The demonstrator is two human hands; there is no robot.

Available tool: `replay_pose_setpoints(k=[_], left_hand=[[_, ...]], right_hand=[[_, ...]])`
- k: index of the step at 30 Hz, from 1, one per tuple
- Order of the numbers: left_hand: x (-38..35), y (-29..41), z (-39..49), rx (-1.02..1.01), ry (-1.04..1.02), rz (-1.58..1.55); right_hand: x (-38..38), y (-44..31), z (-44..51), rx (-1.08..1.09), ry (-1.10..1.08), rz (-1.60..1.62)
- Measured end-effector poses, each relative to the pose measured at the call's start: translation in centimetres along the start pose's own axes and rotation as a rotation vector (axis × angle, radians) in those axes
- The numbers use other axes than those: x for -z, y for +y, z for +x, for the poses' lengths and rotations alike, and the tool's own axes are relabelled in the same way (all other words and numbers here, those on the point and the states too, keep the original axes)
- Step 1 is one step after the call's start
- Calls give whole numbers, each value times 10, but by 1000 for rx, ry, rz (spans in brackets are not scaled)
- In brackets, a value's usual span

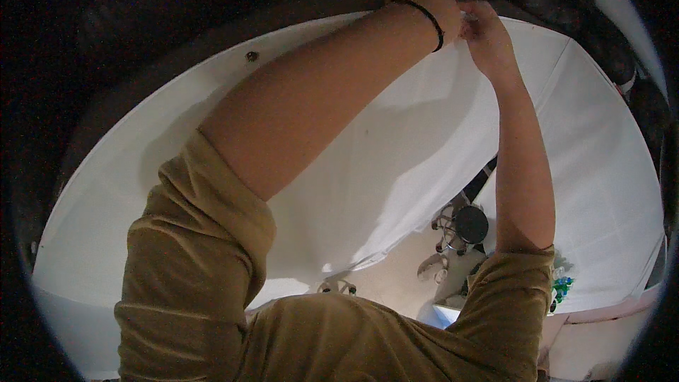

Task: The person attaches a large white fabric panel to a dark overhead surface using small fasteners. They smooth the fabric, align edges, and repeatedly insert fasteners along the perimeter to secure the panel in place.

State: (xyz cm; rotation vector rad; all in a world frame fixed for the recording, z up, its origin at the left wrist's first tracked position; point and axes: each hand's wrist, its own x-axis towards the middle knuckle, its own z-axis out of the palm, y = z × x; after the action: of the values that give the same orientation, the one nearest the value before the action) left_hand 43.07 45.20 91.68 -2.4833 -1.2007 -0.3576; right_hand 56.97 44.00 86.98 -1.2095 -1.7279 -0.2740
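Observation:
At the top right of the head view, my left hand [448,13] and my right hand [488,37] meet, near the upper edge of a large white sheet [339,164]. A thin black band [434,24] circles my left wrist. The fingers of my right hand are bent towards my left hand. My left fingers are mostly hidden, and dim light leaves it unclear whether anything is held between the hands. Both forearms pass in front of white sheeting, and a second white panel [589,159] lies to the right of my right forearm.
A stool with a round black seat [471,224] stands on the pale floor [390,289], seen in a gap between the white panels. Several small items with green and blue parts [562,287] lie beside my right sleeve. A small dark spot [252,56] marks the left panel.

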Motion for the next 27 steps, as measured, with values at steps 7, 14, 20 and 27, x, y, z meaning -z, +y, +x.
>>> replay_pose_setpoints(k=[7, 14, 20, 27], left_hand=[[-1, -3, 1, 42, -8, -141], [0, 3, 0, -3, -1, -60], [-11, -15, 6, -123, 138, -40], [-10, -14, 4, -104, 109, 23]], right_hand=[[-6, -1, 0, -11, 12, 77], [-4, 19, 2, -13, -48, 92], [6, 9, 1, 5, -83, 396], [-18, 7, -17, 116, 309, 194]])
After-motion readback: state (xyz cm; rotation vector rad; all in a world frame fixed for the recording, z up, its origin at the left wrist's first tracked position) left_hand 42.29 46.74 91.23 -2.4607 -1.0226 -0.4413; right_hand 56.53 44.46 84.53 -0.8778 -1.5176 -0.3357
